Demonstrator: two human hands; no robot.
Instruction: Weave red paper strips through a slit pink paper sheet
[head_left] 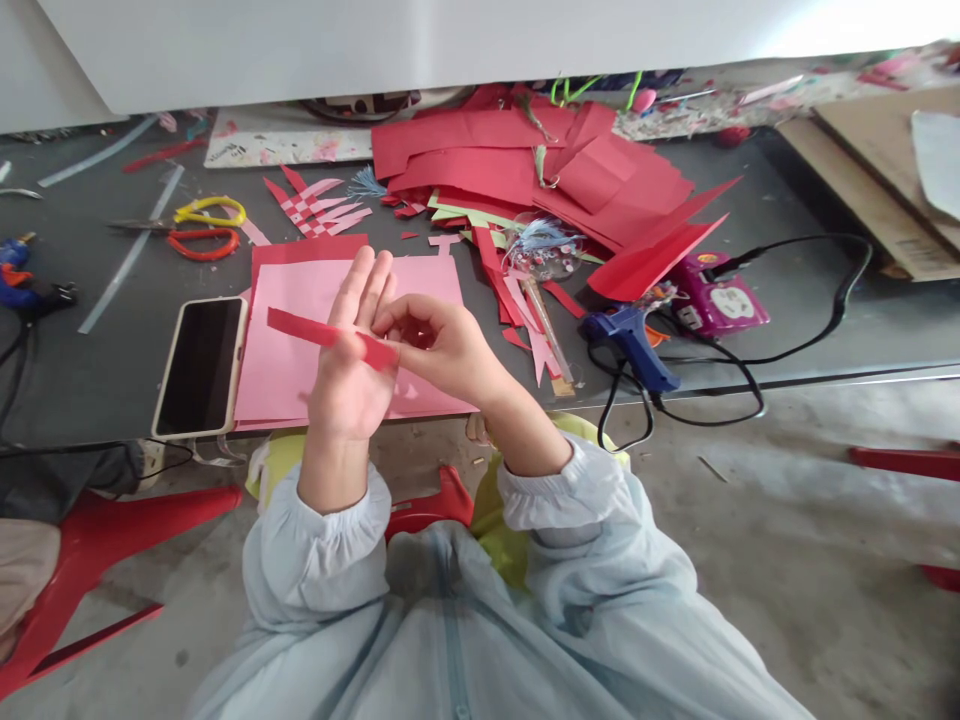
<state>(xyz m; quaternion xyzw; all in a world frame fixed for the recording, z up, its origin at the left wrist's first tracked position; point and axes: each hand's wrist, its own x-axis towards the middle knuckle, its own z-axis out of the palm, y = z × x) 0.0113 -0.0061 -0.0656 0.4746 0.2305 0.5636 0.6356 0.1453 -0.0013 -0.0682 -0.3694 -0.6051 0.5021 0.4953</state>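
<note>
A narrow red paper strip (300, 328) is stretched across both hands above the table. My left hand (349, 385) is turned palm up with its longer fingers extended, and its thumb presses over the strip. At the strip's right end, my right hand (442, 350) pinches it between thumb and fingers. Beneath the hands lies a pink paper sheet (285, 370), with a red sheet (307, 252) showing behind its top edge. A woven red-and-pink paper piece (307, 208) lies just beyond.
Left of the sheets are a phone (201, 365) and scissors (206, 228) with yellow and orange handles. Red paper (480, 150) is heaped at the back. On the right sit a blue glue gun (634, 345), its black cord, a purple box (720, 300) and cardboard (862, 200).
</note>
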